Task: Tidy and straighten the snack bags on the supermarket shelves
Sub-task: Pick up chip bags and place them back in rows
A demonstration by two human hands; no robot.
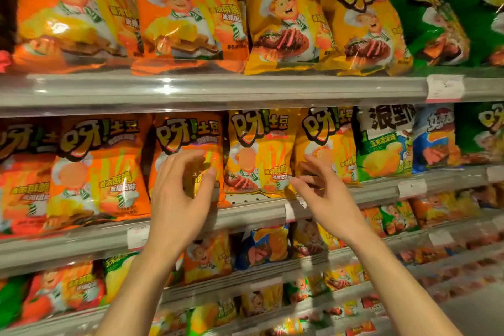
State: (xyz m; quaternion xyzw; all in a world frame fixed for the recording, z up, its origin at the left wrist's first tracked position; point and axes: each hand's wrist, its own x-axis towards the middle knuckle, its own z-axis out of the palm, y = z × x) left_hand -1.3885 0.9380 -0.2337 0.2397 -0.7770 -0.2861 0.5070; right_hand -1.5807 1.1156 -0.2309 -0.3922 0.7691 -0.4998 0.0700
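Snack bags stand in rows on the shelves. On the middle shelf an orange bag (188,139) stands upright, with a yellow bag (259,150) to its right and another yellow bag (327,142) beyond that. My left hand (182,194) is raised in front of the orange bag, fingers loosely curved and spread, holding nothing; whether the fingertips touch the bag I cannot tell. My right hand (324,196) hovers between the two yellow bags with fingers spread, also holding nothing.
The top shelf carries large orange (180,8), yellow (286,16) and green bags (436,16). The middle shelf rail (109,237) has price tags. White-green (384,144) and blue bags (436,142) stand at the right. Lower shelves hold several smaller bags.
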